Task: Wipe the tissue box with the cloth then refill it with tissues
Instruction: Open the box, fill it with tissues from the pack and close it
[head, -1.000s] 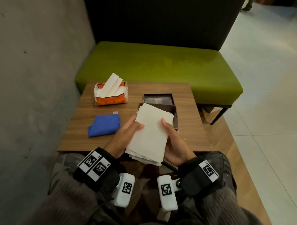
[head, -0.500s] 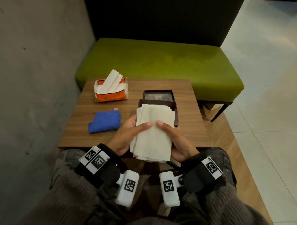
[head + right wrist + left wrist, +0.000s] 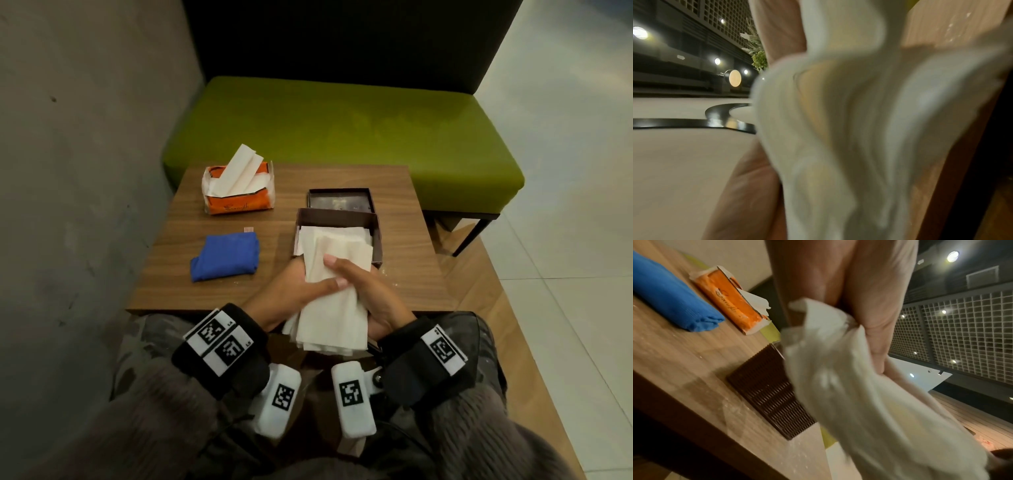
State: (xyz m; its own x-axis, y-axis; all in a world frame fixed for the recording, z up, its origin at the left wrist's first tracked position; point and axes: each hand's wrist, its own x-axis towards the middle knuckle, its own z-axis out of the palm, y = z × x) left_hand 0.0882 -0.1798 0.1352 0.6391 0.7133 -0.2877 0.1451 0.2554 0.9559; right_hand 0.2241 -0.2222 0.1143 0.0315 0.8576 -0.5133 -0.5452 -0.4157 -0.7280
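Note:
A stack of white tissues [image 3: 337, 294] is folded lengthwise between both hands at the table's near edge. My left hand [image 3: 294, 289] grips it from the left with the thumb across the top. My right hand [image 3: 366, 287] wraps it from the right. The stack's far end lies over the open dark brown tissue box [image 3: 375, 228]. In the left wrist view the tissues [image 3: 869, 394] bunch under my palm beside the box's ribbed wall [image 3: 768, 391]. The right wrist view is filled by blurred tissues [image 3: 849, 129]. A folded blue cloth [image 3: 226, 257] lies left of the box.
The box's dark lid [image 3: 339, 200] lies just behind the box. An orange tissue pack [image 3: 239, 192] with sheets sticking out stands at the table's far left. A green bench [image 3: 342, 126] stands behind the wooden table [image 3: 411, 274]. A grey wall runs along the left.
Both hands have closed in on the tissue stack, folding it narrower, and carried its far end forward over the open box.

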